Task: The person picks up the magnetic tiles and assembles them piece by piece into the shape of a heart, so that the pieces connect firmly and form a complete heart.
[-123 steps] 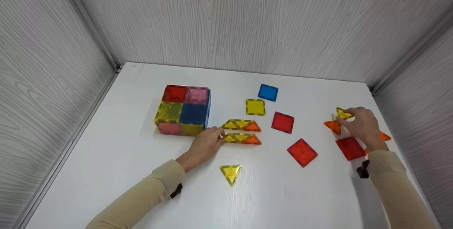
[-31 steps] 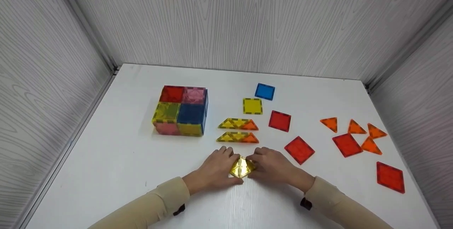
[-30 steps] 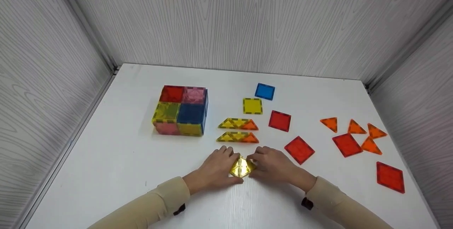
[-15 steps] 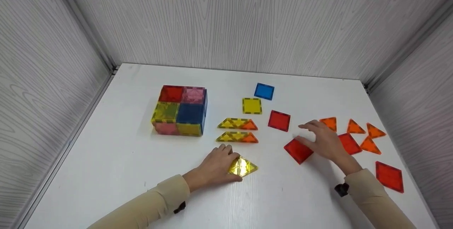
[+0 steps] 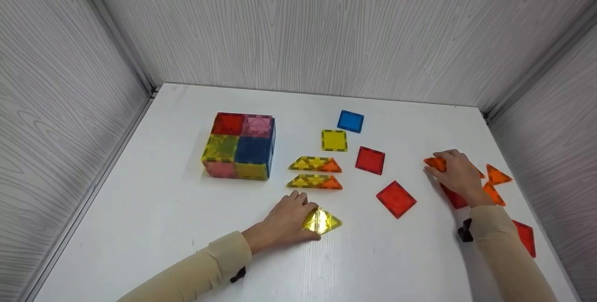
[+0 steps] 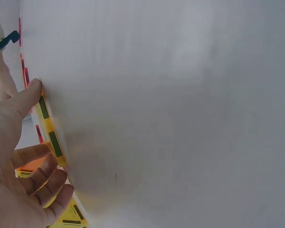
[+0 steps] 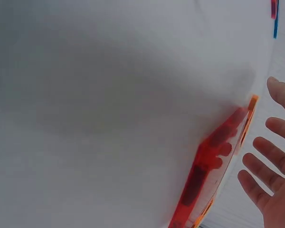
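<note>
Two yellow triangle magnetic tiles (image 5: 329, 222) lie edge to edge on the white table. My left hand (image 5: 288, 218) holds the left one by its edges, thumb at the near corner and fingers at the far one; the left wrist view shows this tile's edge (image 6: 53, 142) between thumb and index finger. At the right, my right hand (image 5: 454, 173) is over an orange triangle tile (image 5: 436, 164), thumb and fingers spread around it. The right wrist view shows those fingers (image 7: 263, 156) apart and fairly straight, with a red square tile (image 7: 194, 183) below. The hand partly covers other tiles.
A box of coloured tiles (image 5: 238, 148) stands at the left. Two yellow-and-orange strips (image 5: 315, 181) lie beyond my left hand. A blue square (image 5: 350, 121), a yellow square (image 5: 334, 140) and red squares (image 5: 396, 199) are scattered around the middle. More orange triangles (image 5: 498, 174) lie far right.
My right hand has let go of the right yellow triangle and moved right, past the red square, to the orange triangle. The left hand has stayed on its yellow tile.
</note>
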A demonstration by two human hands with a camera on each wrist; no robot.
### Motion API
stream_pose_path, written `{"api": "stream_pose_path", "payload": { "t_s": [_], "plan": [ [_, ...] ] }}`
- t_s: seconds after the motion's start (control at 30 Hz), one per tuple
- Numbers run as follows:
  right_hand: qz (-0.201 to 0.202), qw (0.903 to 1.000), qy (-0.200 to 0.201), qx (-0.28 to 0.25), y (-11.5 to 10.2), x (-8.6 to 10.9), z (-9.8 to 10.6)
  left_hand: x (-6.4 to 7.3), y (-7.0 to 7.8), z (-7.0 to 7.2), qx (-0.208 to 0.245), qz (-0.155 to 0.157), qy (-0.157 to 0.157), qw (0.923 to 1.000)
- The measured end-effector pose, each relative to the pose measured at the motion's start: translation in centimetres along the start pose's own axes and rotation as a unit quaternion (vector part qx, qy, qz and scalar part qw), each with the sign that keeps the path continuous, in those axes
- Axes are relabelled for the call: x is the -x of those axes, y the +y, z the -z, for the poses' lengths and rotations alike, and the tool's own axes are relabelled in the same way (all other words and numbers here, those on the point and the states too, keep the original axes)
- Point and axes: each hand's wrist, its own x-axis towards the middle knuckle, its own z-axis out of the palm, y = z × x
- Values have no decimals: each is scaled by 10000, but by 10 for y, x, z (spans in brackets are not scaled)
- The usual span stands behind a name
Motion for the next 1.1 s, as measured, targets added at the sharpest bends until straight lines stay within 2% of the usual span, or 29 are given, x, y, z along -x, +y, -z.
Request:
{"api": "stream_pose_path", "payload": {
  "t_s": [0.27, 0.43, 0.57, 0.7, 0.83, 1.0, 1.1],
  "plan": [
    [-428, 9979, -468, 132, 16, -7, 0, 1, 2, 0, 64, 17, -26, 10000],
    [-312, 9985, -446, 65, 16, -8, 3, 1, 0, 0, 29, 30, -21, 10000],
    [-130, 9993, -337, -13, 8, -4, 7, 2, 0, -1, -37, 110, 70, 9999],
    [220, 9997, 43, -23, -13, 7, 11, 3, 0, -2, -38, 307, 155, 9994],
    [691, 9971, 320, 61, -46, 21, 11, 3, 0, -2, -24, 509, 215, 9985],
    [1228, 9922, 149, 125, -96, 38, 4, 3, 1, -3, 38, 708, 271, 9971],
    [1650, 9860, -23, 241, -125, 48, -4, 2, 4, -4, 65, 828, 299, 9961]
  ]
}}
